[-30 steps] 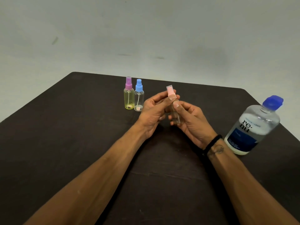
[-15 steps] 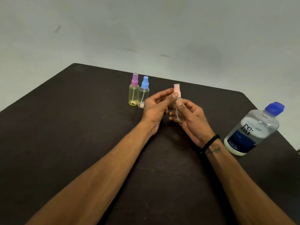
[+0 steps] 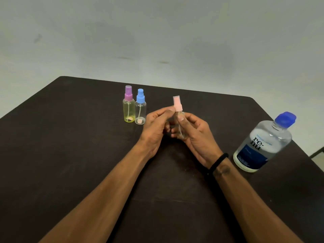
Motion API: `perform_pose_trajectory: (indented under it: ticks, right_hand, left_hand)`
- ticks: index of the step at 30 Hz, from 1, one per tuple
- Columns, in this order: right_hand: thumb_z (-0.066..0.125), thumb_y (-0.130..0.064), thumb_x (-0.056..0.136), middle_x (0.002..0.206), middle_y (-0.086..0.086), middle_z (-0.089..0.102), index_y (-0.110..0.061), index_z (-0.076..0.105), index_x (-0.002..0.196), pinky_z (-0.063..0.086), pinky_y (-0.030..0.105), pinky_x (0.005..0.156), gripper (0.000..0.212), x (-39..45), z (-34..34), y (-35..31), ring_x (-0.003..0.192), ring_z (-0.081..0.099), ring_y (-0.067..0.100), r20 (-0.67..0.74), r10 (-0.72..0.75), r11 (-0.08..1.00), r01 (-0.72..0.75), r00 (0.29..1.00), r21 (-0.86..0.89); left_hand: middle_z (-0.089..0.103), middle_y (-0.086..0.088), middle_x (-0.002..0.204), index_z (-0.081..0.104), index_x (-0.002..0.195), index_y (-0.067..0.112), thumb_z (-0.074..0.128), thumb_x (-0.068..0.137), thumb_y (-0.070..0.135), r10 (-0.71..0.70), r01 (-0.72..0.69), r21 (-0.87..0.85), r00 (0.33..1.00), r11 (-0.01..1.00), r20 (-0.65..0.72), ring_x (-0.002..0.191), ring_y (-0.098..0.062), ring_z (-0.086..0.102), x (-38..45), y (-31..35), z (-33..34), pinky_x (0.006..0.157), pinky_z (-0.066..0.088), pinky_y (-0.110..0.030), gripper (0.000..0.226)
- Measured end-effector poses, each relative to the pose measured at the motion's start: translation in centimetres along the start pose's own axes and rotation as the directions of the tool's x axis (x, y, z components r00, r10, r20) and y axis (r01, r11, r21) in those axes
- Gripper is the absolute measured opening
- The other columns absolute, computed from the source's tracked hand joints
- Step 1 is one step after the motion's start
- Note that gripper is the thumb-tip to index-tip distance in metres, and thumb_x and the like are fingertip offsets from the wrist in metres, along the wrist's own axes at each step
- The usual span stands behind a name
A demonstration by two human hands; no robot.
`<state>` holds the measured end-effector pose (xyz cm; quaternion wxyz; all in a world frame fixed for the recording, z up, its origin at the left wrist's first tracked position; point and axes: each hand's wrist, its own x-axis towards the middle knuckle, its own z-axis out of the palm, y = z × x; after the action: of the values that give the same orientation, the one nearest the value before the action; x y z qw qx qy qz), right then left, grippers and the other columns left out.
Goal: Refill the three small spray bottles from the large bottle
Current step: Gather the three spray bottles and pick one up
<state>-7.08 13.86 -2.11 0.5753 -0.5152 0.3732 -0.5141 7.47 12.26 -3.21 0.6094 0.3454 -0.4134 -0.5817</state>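
A small clear spray bottle with a pink spray top (image 3: 177,103) is held upright above the middle of the dark table (image 3: 70,146). My right hand (image 3: 196,135) wraps around its clear body. My left hand (image 3: 156,127) pinches the base of the pink top between thumb and fingers. Two more small spray bottles stand side by side at the back left: a yellow one with a purple top (image 3: 128,105) and a clear one with a blue top (image 3: 140,107). The large clear bottle with a blue cap and dark blue label (image 3: 264,144) stands at the right, its cap on.
The table's far edge runs just behind the two standing bottles, with a pale grey wall or floor beyond. The right table edge passes close to the large bottle. A black band sits on my right wrist (image 3: 218,163).
Both hands have stayed on the pink-topped bottle, with the left fingers shifting on its top. The view has shifted slightly; the other bottles have not moved.
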Motion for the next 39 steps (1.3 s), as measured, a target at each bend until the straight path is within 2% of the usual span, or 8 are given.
perform_pose_trajectory:
  ticks: [6,13,18,25,30,33,36,39]
  right_hand:
    - [0.066,-0.024,0.102,0.117,0.022,0.076,-0.002,0.066,0.13,0.059,0.048,0.096,0.035,-0.3,0.0,-0.4,0.102,0.073,0.032,-0.036,0.006,1.0,-0.007,0.999,-0.031]
    - [0.072,-0.029,0.094,0.121,0.02,0.076,-0.004,0.067,0.132,0.055,0.061,0.105,0.046,-0.9,-0.2,-0.7,0.116,0.073,0.041,-0.014,-0.026,0.998,0.026,1.0,-0.061]
    - [0.073,-0.025,0.098,0.115,0.018,0.078,-0.006,0.069,0.13,0.055,0.065,0.103,0.037,-1.1,-0.3,-0.8,0.102,0.075,0.032,-0.041,-0.04,0.99,0.034,0.998,-0.134]
    - [0.075,-0.03,0.095,0.118,0.012,0.078,-0.01,0.07,0.129,0.058,0.059,0.102,0.04,-0.8,-0.2,-0.9,0.111,0.075,0.034,-0.078,-0.055,0.985,0.041,0.995,-0.17]
    - [0.073,-0.026,0.098,0.12,0.007,0.078,-0.012,0.068,0.131,0.061,0.05,0.1,0.037,-0.6,-0.3,-0.7,0.111,0.076,0.025,-0.077,-0.077,0.974,0.058,0.994,-0.218]
    - [0.072,-0.027,0.099,0.12,0.001,0.079,-0.016,0.062,0.135,0.061,0.042,0.097,0.038,-0.6,0.2,-0.7,0.111,0.076,0.017,-0.067,-0.106,0.956,0.083,0.992,-0.281]
    - [0.069,-0.019,0.103,0.118,0.001,0.08,-0.014,0.058,0.133,0.063,0.037,0.093,0.032,-0.5,0.2,-0.6,0.108,0.077,0.017,-0.048,-0.11,0.95,0.091,0.993,-0.298]
    - [0.066,-0.017,0.105,0.116,0.003,0.08,-0.011,0.059,0.131,0.063,0.036,0.088,0.027,-0.4,-0.1,-0.4,0.105,0.077,0.023,-0.007,-0.117,0.936,0.108,0.993,-0.336]
  left_hand:
    - [0.076,-0.003,0.091,0.077,0.117,0.008,0.079,0.086,0.029,-0.01,0.009,-0.038,1.0,0.999,-0.02,0.062,-0.003,0.053,-0.2,0.2,0.3,0.065,0.043,-0.029,0.038]
    - [0.076,-0.009,0.104,0.077,0.123,0.013,0.072,0.098,0.029,0.012,-0.014,0.069,0.999,0.998,0.03,0.082,-0.012,0.057,-0.9,0.8,0.7,0.079,0.042,-0.037,0.03]
    - [0.076,-0.022,0.111,0.08,0.119,0.014,0.069,0.088,0.03,0.004,-0.005,0.056,1.0,0.998,0.026,0.091,-0.025,0.056,-1.1,1.1,0.9,0.08,0.042,-0.041,0.036]
    - [0.078,-0.015,0.106,0.078,0.118,0.01,0.074,0.086,0.023,0.006,-0.006,0.0,1.0,1.0,-0.025,0.095,-0.031,0.053,-0.4,0.4,0.6,0.082,0.045,-0.04,0.035]
    - [0.078,-0.012,0.101,0.078,0.119,0.009,0.073,0.094,0.019,0.033,-0.033,0.007,0.999,0.999,0.002,0.09,-0.022,0.062,-0.5,0.5,0.7,0.082,0.048,-0.034,0.028]
    - [0.077,-0.004,0.09,0.076,0.121,0.006,0.07,0.1,0.021,0.082,-0.084,0.082,0.996,0.993,0.024,0.076,-0.006,0.069,-0.9,0.6,1.1,0.067,0.053,-0.021,0.026]
    - [0.077,-0.005,0.097,0.076,0.119,0.015,0.076,0.096,0.03,0.11,-0.109,0.148,0.994,0.983,0.0,0.085,-0.011,0.072,-1.0,0.4,1.3,0.071,0.057,-0.026,0.027]
    - [0.075,-0.002,0.103,0.068,0.123,0.012,0.079,0.094,0.027,0.114,-0.106,0.134,0.992,0.985,-0.054,0.083,-0.006,0.071,-1.0,0.4,1.4,0.066,0.054,-0.021,0.035]
